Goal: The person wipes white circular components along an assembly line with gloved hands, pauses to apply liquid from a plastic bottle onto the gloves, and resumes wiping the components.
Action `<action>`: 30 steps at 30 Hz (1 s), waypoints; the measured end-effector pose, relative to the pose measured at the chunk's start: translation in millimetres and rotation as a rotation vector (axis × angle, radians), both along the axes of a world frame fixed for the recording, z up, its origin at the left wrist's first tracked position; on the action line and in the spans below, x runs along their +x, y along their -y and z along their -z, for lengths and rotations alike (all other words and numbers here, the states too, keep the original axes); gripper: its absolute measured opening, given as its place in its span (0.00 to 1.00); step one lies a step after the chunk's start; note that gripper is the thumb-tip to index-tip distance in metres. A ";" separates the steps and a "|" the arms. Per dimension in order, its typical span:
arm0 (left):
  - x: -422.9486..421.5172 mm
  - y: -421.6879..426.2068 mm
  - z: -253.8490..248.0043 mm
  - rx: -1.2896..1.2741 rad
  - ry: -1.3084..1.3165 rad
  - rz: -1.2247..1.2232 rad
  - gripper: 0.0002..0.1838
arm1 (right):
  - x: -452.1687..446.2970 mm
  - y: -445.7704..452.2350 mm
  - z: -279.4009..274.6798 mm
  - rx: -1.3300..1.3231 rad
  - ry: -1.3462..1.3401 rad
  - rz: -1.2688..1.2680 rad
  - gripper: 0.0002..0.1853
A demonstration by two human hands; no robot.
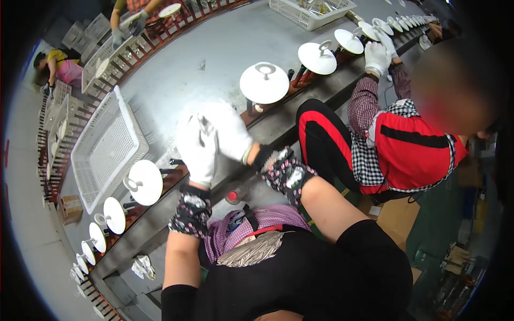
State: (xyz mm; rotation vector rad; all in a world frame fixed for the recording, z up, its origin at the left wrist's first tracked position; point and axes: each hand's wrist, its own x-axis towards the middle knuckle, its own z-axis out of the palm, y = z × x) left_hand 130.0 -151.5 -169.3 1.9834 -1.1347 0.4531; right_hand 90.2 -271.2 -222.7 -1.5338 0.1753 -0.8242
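Note:
My left hand (198, 152) and my right hand (231, 134), both in white gloves, meet over the near edge of the grey table. Their fingers are bent in close together. Glare and white-on-white hide what lies between them. Up and to the right of my hands, a white disc with a ring on top (263, 84) sits on a holder of the rail. Down and to the left, another white ringed disc (145, 183) is tilted on its holder. Patterned sleeve covers show at both my wrists.
A white perforated basket (110, 150) lies left of my hands; a basket of small metal parts (313, 15) stands at the far side. More white discs (317, 58) follow the curved rail. A co-worker in red (412, 144) sits close on my right, gloved hands at the rail.

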 end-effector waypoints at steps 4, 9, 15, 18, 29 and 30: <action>-51.7 -38.3 16.2 0.217 0.164 -0.081 0.37 | -72.3 -31.3 -19.5 -1.009 -0.358 0.215 0.30; -95.5 -35.1 31.0 0.054 -0.002 0.378 0.38 | -110.9 -3.1 -29.1 -0.882 -0.450 0.556 0.31; -26.6 55.8 -12.3 0.058 -0.059 0.191 0.35 | -40.6 60.2 -38.4 -0.619 -0.331 0.363 0.18; 10.5 87.6 -27.2 0.117 -0.453 0.236 0.33 | 0.7 91.5 -21.7 -0.913 -0.435 0.256 0.15; 19.3 46.1 -1.2 -0.012 -0.116 0.065 0.18 | -15.8 43.6 -53.8 -0.824 -0.320 0.331 0.20; 20.5 42.6 10.8 0.047 0.017 0.013 0.20 | -17.5 37.7 -43.4 -0.820 -0.300 0.416 0.22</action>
